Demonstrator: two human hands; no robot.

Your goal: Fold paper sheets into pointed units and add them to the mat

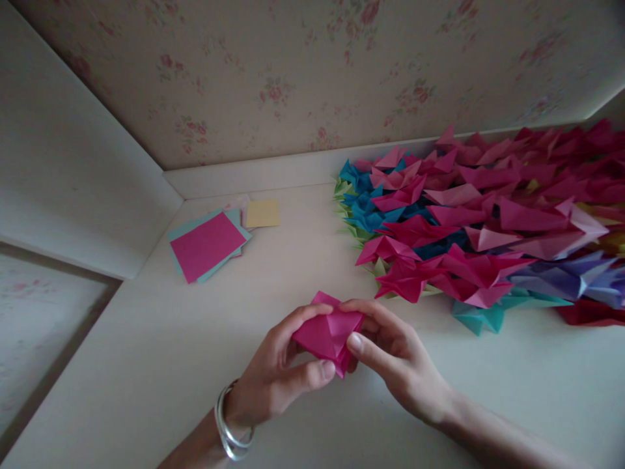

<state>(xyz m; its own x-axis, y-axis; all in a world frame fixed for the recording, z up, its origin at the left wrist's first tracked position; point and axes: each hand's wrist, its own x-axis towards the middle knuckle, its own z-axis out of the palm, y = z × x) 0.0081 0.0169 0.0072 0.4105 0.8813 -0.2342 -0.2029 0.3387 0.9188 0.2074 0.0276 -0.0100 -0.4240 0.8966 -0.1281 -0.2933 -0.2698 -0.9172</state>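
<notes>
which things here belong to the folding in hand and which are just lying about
In the work:
- pink paper, creased, held by the left hand and right hand
- folded shapes at right, probably related
- paper stack, likely supply

Apart from it:
- yellow square beside the stack, though possibly spare paper
- bangles, merely worn

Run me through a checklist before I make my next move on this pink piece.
1. Left hand gripping the pink piece: ok, thumb at its near edge.
2. Right hand gripping it too: ok, thumb and fingers at its right side.
3. Hidden folds lined up: cannot tell, the underside is out of sight.
4. Pile apart from both hands: ok, it lies beyond and to the right.
5. Bangles off the paper: ok, they sit at the left wrist.
6. Sheets squared up: not ok, they lie askew.
</notes>
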